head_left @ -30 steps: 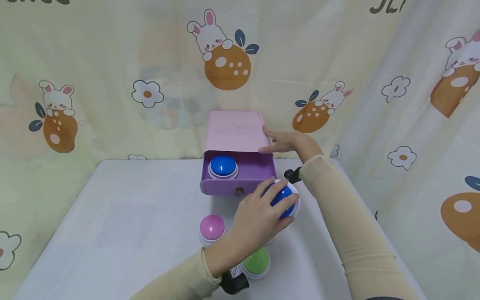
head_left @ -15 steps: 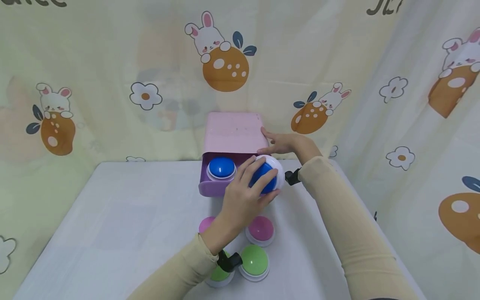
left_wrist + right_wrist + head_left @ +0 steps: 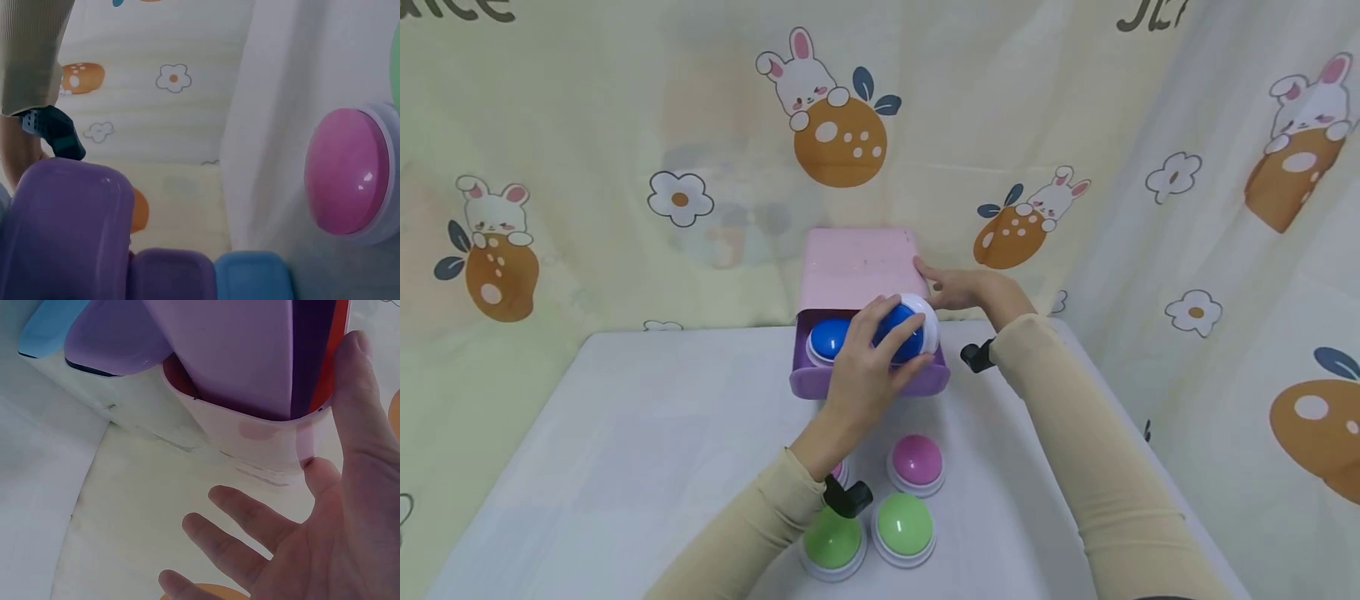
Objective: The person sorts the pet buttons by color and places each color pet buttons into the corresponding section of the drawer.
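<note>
left hand (image 3: 867, 362): gripping blue dome button (image 3: 911, 344) over purple drawer (image 3: 809, 384); right hand (image 3: 972, 290): fingers spread, touching pink drawer box (image 3: 859, 268).

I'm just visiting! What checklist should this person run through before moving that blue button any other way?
1. Purple drawer open: ok.
2. Held blue button gripped by the left hand: ok.
3. Held blue button level: not ok, it is tilted.
4. Right hand touching the pink cabinet: ok.
5. Space beside the other blue button: cannot tell, mostly hidden.
</note>
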The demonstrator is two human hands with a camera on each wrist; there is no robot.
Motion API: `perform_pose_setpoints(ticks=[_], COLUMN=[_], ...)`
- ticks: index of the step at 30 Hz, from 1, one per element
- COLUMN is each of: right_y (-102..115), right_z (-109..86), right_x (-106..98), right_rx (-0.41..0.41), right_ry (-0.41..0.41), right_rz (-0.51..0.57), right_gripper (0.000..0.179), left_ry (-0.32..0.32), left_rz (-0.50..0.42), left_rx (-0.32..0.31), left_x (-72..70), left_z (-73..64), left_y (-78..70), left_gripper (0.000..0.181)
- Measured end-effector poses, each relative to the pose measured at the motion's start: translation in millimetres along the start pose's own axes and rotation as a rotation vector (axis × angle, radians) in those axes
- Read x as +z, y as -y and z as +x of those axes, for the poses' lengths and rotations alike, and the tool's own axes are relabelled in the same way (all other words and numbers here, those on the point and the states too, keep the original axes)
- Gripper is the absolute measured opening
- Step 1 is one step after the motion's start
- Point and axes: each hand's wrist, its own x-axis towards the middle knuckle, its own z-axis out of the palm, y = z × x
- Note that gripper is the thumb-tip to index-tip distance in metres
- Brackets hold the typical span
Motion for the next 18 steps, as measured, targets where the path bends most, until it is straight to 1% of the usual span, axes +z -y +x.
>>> perform_pose_setpoints(ticks=[3,5,7,12,14,18], right_y=[-1,-1,0,-2,-2,-1], right_z=[0.6,0.4,0.0,-2.4,-3.0,-2.4], right_x=[1,1,1,3,3,2], right_rx=[-0.010,-0.014,-0.014,0.022,0.033,0.028], right_ry=[0.000,-0.003,-0.006,-0.013,-0.018,-0.019], right_rz=[-0.002,-0.007,-0.010,-0.010,-0.014,-0.018], right_gripper=[0.089,0.089,0.089,0.090,0.091,0.095], left_ry=[0.038,0.074,0.126,0.295,0.353,0.433], left_rz=[0.000,-0.002,-0.001,0.027,0.039,0.061], left_rx=[-0.005,-0.022,-0.045,-0.115,-0.149,-0.204], left_x=[-1.2,-3.6,-6.0,-10.7,-12.7,-15.9], left_z=[1.8,3.4,5.5,11.2,13.2,16.9], left_y=[0.6,0.2,-0.3,-2.0,-2.9,-4.2], left_gripper=[0.052,0.053,0.053,0.054,0.054,0.054])
